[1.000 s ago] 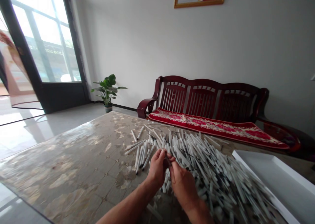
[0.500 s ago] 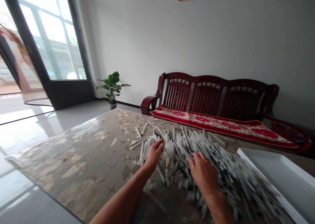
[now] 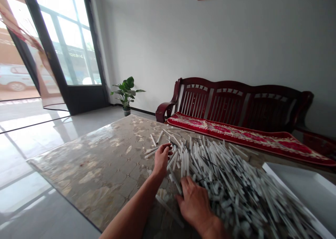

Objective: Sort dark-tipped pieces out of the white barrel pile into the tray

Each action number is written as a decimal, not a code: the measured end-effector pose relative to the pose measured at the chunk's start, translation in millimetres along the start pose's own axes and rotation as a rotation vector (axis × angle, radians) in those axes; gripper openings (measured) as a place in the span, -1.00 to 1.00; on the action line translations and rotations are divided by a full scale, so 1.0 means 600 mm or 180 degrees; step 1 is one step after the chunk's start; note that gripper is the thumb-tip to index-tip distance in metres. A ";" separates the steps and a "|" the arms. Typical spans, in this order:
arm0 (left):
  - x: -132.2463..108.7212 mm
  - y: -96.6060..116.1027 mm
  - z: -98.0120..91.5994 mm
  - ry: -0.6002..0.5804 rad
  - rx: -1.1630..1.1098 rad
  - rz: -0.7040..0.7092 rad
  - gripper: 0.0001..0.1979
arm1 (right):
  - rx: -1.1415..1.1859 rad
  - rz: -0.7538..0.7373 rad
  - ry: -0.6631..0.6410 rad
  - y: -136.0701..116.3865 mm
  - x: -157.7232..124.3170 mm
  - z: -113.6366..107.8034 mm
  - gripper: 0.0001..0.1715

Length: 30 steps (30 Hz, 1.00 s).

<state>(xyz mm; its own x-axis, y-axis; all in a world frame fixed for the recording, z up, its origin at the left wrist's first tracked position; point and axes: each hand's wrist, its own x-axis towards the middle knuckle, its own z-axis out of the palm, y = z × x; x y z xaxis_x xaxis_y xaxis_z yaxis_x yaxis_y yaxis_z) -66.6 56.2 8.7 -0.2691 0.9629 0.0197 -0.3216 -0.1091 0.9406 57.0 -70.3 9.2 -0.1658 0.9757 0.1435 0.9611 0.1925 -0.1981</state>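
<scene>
A large heap of thin, whitish translucent tubes [image 3: 217, 158] lies spread over a table [image 3: 102, 172] with a patterned, glossy cover. My left hand [image 3: 162, 159] is at the heap's left edge, its fingers curled in beside some tubes. Whether a tube is between those fingertips is hidden. Closer to me, my right hand [image 3: 195, 201] rests low at the near left side of the heap, palm down. Its thumb stands apart from the fingers, and the fingertips touch the ends of a few upright-pointing tubes. Some dark thin pieces show among the tubes.
A shallow white tray [image 3: 304, 183] stands right of the heap. Behind the table is a dark red wooden bench [image 3: 231, 99] with a red patterned cushion [image 3: 225, 128]. A potted plant [image 3: 127, 93] stands by the wall, near a glass door [image 3: 70, 53] at left.
My right hand has moved left and toward me, out of the middle of the heap. My left hand stays near the heap's left edge; tubes beside it have shifted. The view has turned slightly left.
</scene>
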 end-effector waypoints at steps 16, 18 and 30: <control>-0.050 0.005 0.009 -0.1909 0.2432 0.2533 -0.80 | 0.1519 0.0516 0.0853 0.111 0.036 -0.004 -0.77; -0.054 0.002 0.012 -0.2216 0.2754 0.2849 -0.78 | 0.2224 0.0703 0.0873 0.135 0.041 -0.007 -0.68; -0.058 -0.023 0.017 -0.2074 0.3067 0.3000 -0.79 | 0.3232 0.1295 0.0782 0.175 0.049 -0.003 -0.40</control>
<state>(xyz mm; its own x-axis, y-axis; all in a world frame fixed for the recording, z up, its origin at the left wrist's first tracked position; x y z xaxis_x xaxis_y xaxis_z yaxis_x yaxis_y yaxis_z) -43.7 26.4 -1.8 0.4933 0.5998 0.6299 0.5108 -0.7860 0.3483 153.4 -21.9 -5.4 0.2756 0.9598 0.0532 0.2894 -0.0300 -0.9567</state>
